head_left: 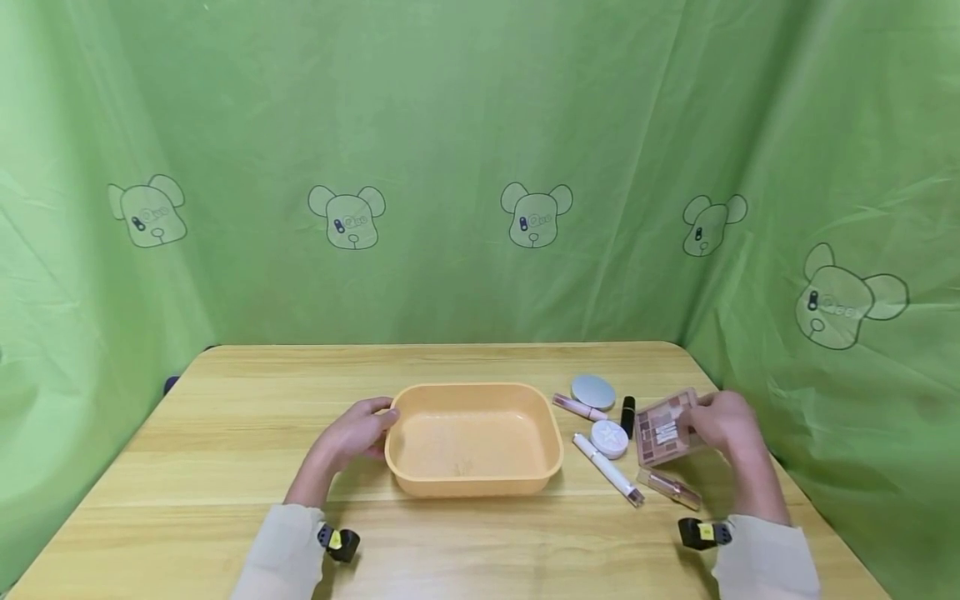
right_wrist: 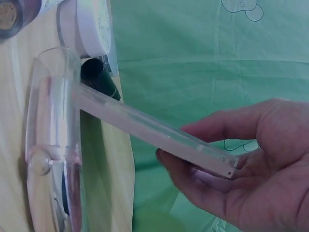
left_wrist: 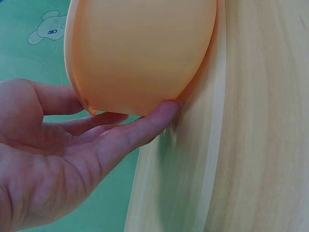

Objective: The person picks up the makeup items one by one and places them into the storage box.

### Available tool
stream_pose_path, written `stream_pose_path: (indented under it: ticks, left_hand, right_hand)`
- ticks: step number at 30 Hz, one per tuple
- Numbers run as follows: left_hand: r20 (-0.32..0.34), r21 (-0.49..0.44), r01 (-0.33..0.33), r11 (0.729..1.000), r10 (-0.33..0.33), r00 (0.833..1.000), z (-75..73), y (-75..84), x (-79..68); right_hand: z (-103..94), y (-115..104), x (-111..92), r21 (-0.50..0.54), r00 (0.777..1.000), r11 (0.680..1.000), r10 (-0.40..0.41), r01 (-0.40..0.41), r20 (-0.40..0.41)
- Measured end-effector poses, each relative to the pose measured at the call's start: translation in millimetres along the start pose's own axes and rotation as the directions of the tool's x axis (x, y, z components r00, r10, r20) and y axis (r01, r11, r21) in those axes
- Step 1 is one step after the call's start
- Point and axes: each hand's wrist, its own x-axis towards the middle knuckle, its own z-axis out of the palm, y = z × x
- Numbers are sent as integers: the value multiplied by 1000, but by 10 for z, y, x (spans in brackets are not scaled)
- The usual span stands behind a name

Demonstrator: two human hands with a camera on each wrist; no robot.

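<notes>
Head view, tub: a smooth orange plastic tub point(head_left: 474, 442) with round corners sits in the middle of the frame. Only a few tiny crumbs lie inside.
Head view, left hand: the left hand point(head_left: 358, 431) rests on the tub's left end, fingers loose against the rim.
Head view, right hand: the right hand point(head_left: 726, 422), at the right of the frame, grips a flat square eyeshadow box with a clear lid point(head_left: 667, 427) and tips it up on one edge.
Head view, small things: between tub and box lie a round grey compact point(head_left: 592, 392), a round white jar point(head_left: 609, 438), a black tube point(head_left: 627, 415), a pink tube point(head_left: 579, 407), a long white pen-like stick point(head_left: 607, 469) and a see-through brown tube point(head_left: 670, 488).
Head view, place: a light wooden table point(head_left: 225, 433) with stripy grain; a green cloth with bear drawings point(head_left: 480, 167) hangs behind.
Left wrist view: the hand's fingers point(left_wrist: 140, 129) lie straight against the tub's shiny round wall point(left_wrist: 145, 53), one fingertip down where the tub meets the table.
Right wrist view: fingers and thumb pinch the thin box point(right_wrist: 159, 133) at its near end. Its far end is down by the table, by the white jar point(right_wrist: 89, 26) at the top left.
</notes>
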Motion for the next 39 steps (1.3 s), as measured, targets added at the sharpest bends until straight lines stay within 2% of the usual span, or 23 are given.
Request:
stream_pose_path:
  ticks: [8, 22, 34, 39]
  left_hand:
    - [-3, 7, 8, 1000, -8, 1000, -3, -6, 5]
    - [-7, 14, 1, 1000, -1, 1000, -1, -10, 3]
    - [-5, 21, 4, 1000, -4, 1000, -19, -7, 6]
    - [-2, 20, 2, 1000, -2, 1000, -15, -15, 8]
  right_hand:
    - [31, 2, -19, -81, 998, 997, 3, -8, -65]
    - [-20, -31, -17, -156, 998, 988, -24, 15, -58]
    - [2, -46, -32, -40, 995, 999, 8, -12, -102]
    - [20, -78, -40, -1, 987, 1000, 22, -23, -160]
